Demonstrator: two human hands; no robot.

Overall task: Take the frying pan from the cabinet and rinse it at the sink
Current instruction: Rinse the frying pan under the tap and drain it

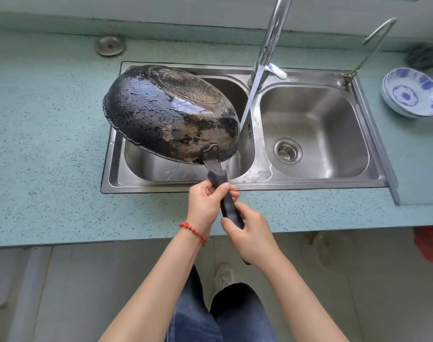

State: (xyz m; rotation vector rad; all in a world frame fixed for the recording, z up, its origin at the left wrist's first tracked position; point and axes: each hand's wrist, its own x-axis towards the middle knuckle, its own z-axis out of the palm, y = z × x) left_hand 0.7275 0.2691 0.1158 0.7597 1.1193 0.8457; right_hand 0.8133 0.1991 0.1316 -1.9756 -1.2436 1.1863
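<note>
My left hand (205,206) has its fingers (229,190) curled tight around the upper part of the black handle (226,203), thumb pressed along its top, a red bead bracelet (193,232) on that wrist. My right hand (251,236) wraps the lower part of the same handle, fingers closed, thumb lying across it, and the handle's end pokes out below my palm. Both forearms reach forward from my body, wrists meeting just in front of the desk (50,169). The frying pan (169,114) is held tilted, underside up and wet with droplets, over the left basin of the steel sink (257,178). A stream of water (247,104) runs down from the tap (274,33) beside the pan's right edge. The sink's front rim carries stamped lettering, too small for me to read surely. Blue-patterned bowls (412,92) sit stacked on the desk to the right.
</note>
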